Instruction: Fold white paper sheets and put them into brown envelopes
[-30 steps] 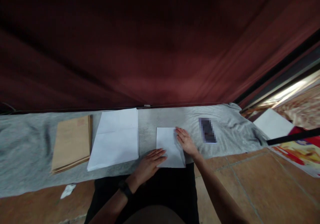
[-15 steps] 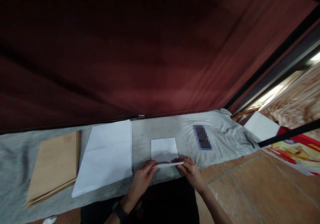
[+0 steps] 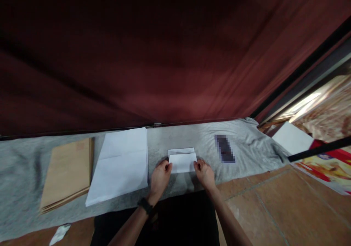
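Between my hands is a folded sheet of white paper (image 3: 182, 163), held flat by its two side edges. My left hand (image 3: 160, 176) pinches its left edge between thumb and fingers. At the right edge my right hand (image 3: 204, 172) grips it the same way. Just behind it, a strip of another white paper (image 3: 181, 151) shows on the grey cloth; the folded sheet hides the rest of it. To the left of my hands lies a stack of large white sheets (image 3: 120, 161).
A stack of brown envelopes (image 3: 68, 172) lies at the far left on the grey cloth (image 3: 189, 134). A dark, pixelated flat object (image 3: 225, 149) rests to the right. A red-and-yellow box (image 3: 326, 165) stands on the tiled floor (image 3: 263, 205). Dark red fabric (image 3: 175, 74) hangs behind.
The folded paper was seen edge-on and raised; now it lies flatter, over most of the paper behind it. Both hands have moved slightly forward with it. The view has shifted a little.
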A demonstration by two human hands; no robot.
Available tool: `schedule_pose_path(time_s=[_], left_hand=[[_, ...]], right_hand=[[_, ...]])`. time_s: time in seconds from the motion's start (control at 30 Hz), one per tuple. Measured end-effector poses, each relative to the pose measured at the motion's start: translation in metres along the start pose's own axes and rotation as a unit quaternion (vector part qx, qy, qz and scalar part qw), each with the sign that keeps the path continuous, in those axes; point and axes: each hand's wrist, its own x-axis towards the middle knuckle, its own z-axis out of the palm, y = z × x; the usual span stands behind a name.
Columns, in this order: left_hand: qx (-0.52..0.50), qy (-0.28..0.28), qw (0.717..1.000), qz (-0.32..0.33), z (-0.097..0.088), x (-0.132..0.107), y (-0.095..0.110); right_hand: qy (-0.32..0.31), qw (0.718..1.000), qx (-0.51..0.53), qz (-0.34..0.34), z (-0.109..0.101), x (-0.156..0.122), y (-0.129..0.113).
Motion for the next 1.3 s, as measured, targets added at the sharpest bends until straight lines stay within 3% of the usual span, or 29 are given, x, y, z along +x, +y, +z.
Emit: schedule_pose_path(time_s=[0.3,0.53,0.83,0.97,1.13,1.3], left_hand=[[0.115,-0.007,0.993,-0.029,-0.003,0.009,0.013],[0.15,0.008,0.988,-0.027,-0.001,0.017,0.014],[0.166,0.043,0.985,-0.022,0.008,0.018,0.014],[0.175,0.044,0.984,-0.009,0.008,0.016,0.015],[0.187,0.047,0.981,-0.004,0.006,0.014,0.018],[0.185,0.036,0.982,-0.015,0.006,0.017,0.019]], right_hand=[[0.001,0.996,-0.084,0.034,0.0,0.007,-0.013],[0.073,0.989,-0.128,-0.002,0.009,0.014,-0.012],[0.144,0.983,-0.108,-0.034,0.013,0.016,-0.009],[0.157,0.982,-0.062,-0.083,0.01,0.014,-0.015],[0.139,0.966,0.006,-0.219,0.023,0.006,-0.027],[0.108,0.966,-0.027,-0.232,0.04,-0.003,-0.029]])
